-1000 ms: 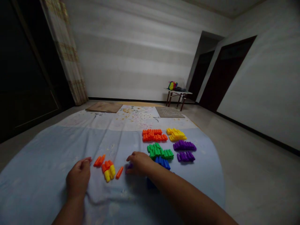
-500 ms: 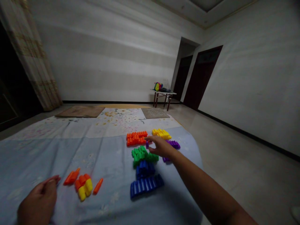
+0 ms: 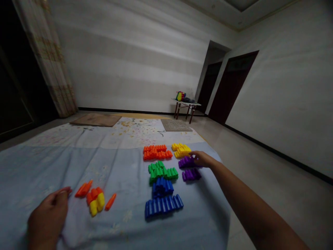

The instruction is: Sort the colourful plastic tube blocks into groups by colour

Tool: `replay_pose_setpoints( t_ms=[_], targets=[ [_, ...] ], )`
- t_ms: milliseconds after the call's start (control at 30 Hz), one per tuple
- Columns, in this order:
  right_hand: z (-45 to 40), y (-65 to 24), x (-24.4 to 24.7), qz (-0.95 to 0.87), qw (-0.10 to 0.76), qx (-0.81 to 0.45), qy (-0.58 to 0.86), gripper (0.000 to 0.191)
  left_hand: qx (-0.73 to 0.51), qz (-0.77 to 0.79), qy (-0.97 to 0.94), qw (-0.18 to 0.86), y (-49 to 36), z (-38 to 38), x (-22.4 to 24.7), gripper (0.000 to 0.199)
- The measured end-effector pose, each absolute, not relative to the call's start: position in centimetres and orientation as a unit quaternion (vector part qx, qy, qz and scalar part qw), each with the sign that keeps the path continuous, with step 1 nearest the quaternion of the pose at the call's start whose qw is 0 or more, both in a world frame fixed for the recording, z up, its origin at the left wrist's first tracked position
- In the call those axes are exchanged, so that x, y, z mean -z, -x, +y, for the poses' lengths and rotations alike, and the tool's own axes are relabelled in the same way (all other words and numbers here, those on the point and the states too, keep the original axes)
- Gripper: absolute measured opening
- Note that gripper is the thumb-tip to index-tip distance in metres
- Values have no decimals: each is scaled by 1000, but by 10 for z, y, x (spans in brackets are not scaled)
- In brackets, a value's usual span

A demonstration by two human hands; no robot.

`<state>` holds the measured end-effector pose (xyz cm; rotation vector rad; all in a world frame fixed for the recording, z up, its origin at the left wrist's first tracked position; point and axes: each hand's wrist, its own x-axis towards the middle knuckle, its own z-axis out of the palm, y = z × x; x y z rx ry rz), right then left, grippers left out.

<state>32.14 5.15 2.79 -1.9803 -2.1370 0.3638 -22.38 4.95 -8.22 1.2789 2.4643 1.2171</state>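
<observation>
My right hand (image 3: 204,159) reaches to the purple plastic pieces (image 3: 191,174), its finger and thumb closed around a purple piece at the far row. The fingers partly cover that row. My left hand (image 3: 49,217) rests at the lower left with thumb and forefinger pressed together; what they hold, if anything, is hidden. Right of it lie loose orange pieces (image 3: 84,189), a cluster of orange and yellow pieces (image 3: 95,200), and a single orange piece (image 3: 110,202).
Sorted pieces lie in rows: orange (image 3: 156,152), yellow (image 3: 181,150), green (image 3: 162,172) and blue (image 3: 163,205). A flowered cloth (image 3: 125,166) covers the surface beneath. Two mats (image 3: 97,119) lie at the far edge. A small table (image 3: 186,102) with a colourful bag stands by the wall.
My right hand has moved right, with its purple piece, from beside the orange and green rows to the purple ones. My left hand keeps its pinched pose. The view has shifted slightly.
</observation>
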Motion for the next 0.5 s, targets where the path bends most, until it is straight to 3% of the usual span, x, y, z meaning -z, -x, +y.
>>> replay_pose_setpoints(
  t_ms=[167, 333, 500],
  targets=[
    [54, -327, -25, -716, 71, -136, 681, 54, -428, 792, -416, 128, 205, 33, 55, 33],
    [58, -306, -40, -756, 195, -38, 624, 44, -465, 763, -427, 138, 199, 29, 56, 36],
    [46, -194, -48, -830, 241, -91, 495, 35, -485, 755, -421, 130, 200, 28, 61, 35]
  ],
)
